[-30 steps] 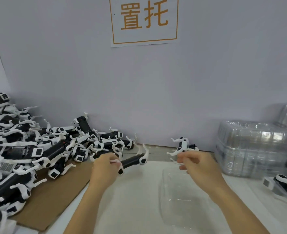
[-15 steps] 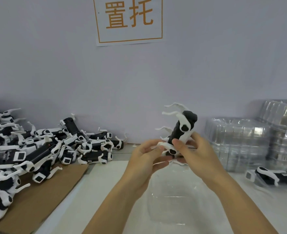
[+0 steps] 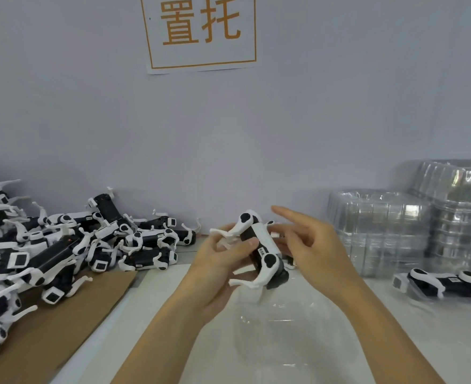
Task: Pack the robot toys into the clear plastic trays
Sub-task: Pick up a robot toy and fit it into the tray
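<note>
The left hand (image 3: pixel 223 261) grips a black-and-white robot toy (image 3: pixel 259 252) above the table, its thumb laid across the dark body and its fingers curled round behind. The toy lies tilted, one end up and far, the other down and near, with its white legs sticking out to the left. The right hand (image 3: pixel 316 246) is just right of the toy, fingers spread and mostly straight, the index finger pointing up and left; its fingertips are at the toy's right side, though it cannot be told whether they touch it.

Directly below the hands, an empty clear tray (image 3: pixel 278 328) lies on the white table (image 3: pixel 436 342).

On the left, a pile of toys (image 3: pixel 62 245) sprawls over a sheet of brown cardboard (image 3: pixel 56 328) and runs along the wall toward the middle.

On the right, against the wall, stand stacks of clear trays (image 3: pixel 381 231), the farther stack taller. In front of them, near the right edge, another toy (image 3: pixel 445 285) lies flat in a clear tray.

A white sign (image 3: pixel 201 33) with orange characters and an orange border hangs on the pale wall (image 3: pixel 339 106) above.
</note>
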A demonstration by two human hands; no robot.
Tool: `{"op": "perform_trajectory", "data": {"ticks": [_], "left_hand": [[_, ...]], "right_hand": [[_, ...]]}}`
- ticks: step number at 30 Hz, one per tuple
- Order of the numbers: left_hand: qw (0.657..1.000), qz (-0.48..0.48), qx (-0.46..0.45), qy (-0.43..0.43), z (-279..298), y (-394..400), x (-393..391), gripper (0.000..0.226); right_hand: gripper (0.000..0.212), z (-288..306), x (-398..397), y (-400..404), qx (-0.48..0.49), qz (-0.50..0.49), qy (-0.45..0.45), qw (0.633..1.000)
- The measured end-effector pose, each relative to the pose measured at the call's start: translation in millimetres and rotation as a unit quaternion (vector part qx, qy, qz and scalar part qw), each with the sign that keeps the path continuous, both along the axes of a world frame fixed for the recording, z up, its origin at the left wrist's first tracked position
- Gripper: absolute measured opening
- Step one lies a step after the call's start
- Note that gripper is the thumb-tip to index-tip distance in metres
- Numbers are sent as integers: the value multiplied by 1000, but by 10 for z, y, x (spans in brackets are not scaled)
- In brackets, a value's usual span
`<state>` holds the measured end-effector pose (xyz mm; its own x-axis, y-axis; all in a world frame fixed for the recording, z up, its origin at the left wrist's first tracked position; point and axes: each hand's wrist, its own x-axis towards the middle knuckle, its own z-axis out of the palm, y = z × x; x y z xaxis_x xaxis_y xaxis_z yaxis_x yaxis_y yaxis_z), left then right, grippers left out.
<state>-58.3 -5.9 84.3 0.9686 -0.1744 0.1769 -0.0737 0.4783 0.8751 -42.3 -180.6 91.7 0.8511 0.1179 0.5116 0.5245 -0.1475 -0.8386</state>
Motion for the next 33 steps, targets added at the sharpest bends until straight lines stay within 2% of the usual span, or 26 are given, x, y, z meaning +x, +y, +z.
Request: {"op": "perform_trajectory", "data": {"ticks": [2,5,8,10,12,14,16,18,20,21,24,27,31,33], "left_hand": [[995,83,33,-41,0,-65,2,47],[988,132,19,-74,-25,-172,-13,45],[993,76,-30,-89,-64,-215,-21,44],[993,50,-7,-102,-64,-197,-15,42],[991,63,47,-106,-56,-157,6,36],[980,123,121,-100,-95,-111,36,31],[946,200,239,-89,-189,-80,74,28],[892,242,375,-71,-357,-72,118,34],[862,232,449,-35,-543,-67,158,47],[865,210,456,-8,-620,-67,172,51],[915,150,368,73,-739,-47,205,36],[937,137,311,80,-792,36,222,25],[968,104,204,104,-846,113,235,34],[973,88,183,105,-857,123,239,41]], "right_hand": [[25,61,-55,-18,-78,42,29,996],[22,87,-138,11,-181,96,49,978],[24,21,-105,28,-177,24,29,983],[28,-20,-48,10,-154,-42,25,987],[34,-41,7,-43,-129,-104,26,986],[24,-40,42,-127,-112,-157,6,981],[10,-39,65,-225,-100,-186,-7,977],[5,-41,91,-326,-99,-207,-2,973],[13,-44,115,-424,-88,-228,8,970],[20,-46,123,-473,-84,-239,12,967],[26,-58,131,-597,-112,-264,13,958],[29,-50,110,-626,-167,-251,5,953],[28,-41,71,-434,-212,-134,16,968],[31,-98,72,-271,-241,-67,48,967]]}}
